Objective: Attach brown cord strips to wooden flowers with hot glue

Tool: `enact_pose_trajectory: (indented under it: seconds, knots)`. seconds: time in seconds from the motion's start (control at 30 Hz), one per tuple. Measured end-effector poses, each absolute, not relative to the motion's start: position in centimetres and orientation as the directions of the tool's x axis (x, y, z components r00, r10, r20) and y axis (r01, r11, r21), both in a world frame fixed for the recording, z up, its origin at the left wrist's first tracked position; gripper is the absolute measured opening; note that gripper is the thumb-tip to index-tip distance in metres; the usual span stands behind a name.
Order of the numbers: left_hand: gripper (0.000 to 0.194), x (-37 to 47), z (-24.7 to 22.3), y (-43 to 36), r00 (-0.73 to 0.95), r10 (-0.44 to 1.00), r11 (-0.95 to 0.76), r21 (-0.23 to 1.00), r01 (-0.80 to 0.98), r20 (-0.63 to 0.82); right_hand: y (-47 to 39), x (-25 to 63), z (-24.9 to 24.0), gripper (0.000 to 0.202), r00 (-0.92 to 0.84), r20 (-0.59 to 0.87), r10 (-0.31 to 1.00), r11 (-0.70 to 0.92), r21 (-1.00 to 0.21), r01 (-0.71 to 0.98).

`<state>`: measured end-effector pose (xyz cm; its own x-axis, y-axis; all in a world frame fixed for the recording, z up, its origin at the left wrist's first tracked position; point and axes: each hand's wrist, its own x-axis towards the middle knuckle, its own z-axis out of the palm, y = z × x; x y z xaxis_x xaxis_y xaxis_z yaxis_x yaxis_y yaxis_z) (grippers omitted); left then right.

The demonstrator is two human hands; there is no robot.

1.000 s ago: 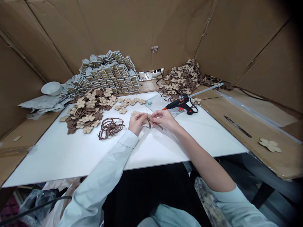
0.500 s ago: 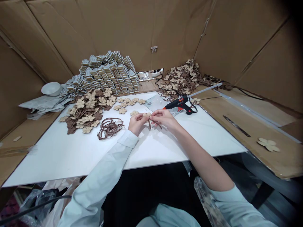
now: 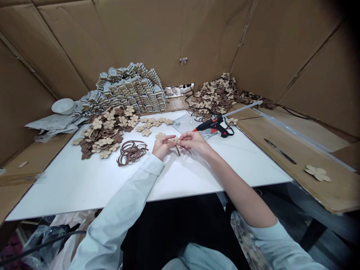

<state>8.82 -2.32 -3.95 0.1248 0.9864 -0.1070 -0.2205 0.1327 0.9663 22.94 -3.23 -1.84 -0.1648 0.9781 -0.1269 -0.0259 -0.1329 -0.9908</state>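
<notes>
My left hand [image 3: 162,148] pinches a small beige flower [image 3: 176,139] above the white board [image 3: 92,187]. Fingers of my right hand [image 3: 197,142] close on a thin brown cord [image 3: 186,149] right at the flower's side. A second brown end [image 3: 177,150] dangles below the flower between both hands. Fingertips partly hide where cord and flower meet. Just behind my right hand lies a black and orange glue gun [image 3: 212,125], a long glue stick [image 3: 244,108] reaching out of its back. Left of my left hand rests a loose coil of brown cord [image 3: 131,153].
Beige and brown flowers form a heap [image 3: 105,133] at the left, with several single flowers [image 3: 153,122] beside it. Stacked packets [image 3: 132,90] and another flower pile [image 3: 216,93] stand along the cardboard wall [image 3: 146,33]. At right lie a blade [image 3: 279,150] and a flower [image 3: 317,173].
My right fingers have shifted slightly at the flower, and the flower and cord ends have turned a little. The whole view has moved slightly; other things stay put.
</notes>
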Motion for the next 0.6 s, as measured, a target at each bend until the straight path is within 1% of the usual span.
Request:
enact_pose_trajectory:
  seconds: [0.17, 0.3, 0.43, 0.5, 0.6]
  knots:
    - [0.042, 8.81, -4.10, -2.38, 0.130, 0.987, 0.124, 0.967, -0.223, -0.097, -3.35, 22.91, -1.63, 0.019, -0.177, -0.129, 0.976, -0.136, -0.990, -0.027]
    - [0.036, 8.99, -3.99, -2.49, 0.164, 0.984, 0.113, 0.964, -0.241, -0.075, -3.34, 22.89, -1.67, 0.022, -0.158, -0.140, 0.977, -0.151, -0.987, -0.060]
    - [0.028, 9.19, -3.48, -2.75, 0.169, 0.982, 0.135, 0.939, -0.316, -0.085, -3.17, 22.87, -1.92, 0.023, -0.142, -0.121, 0.982, -0.136, -0.986, -0.098]
    - [0.030, 9.25, -3.32, -2.86, 0.178, 0.979, 0.158, 0.922, -0.354, -0.099, -3.10, 22.84, -1.95, 0.023, -0.137, -0.110, 0.984, -0.125, -0.986, -0.110]
    - [0.040, 9.29, -3.28, -2.98, 0.217, 0.969, 0.191, 0.908, -0.373, -0.115, -3.07, 22.84, -1.80, 0.022, -0.117, -0.104, 0.988, -0.120, -0.984, -0.135]
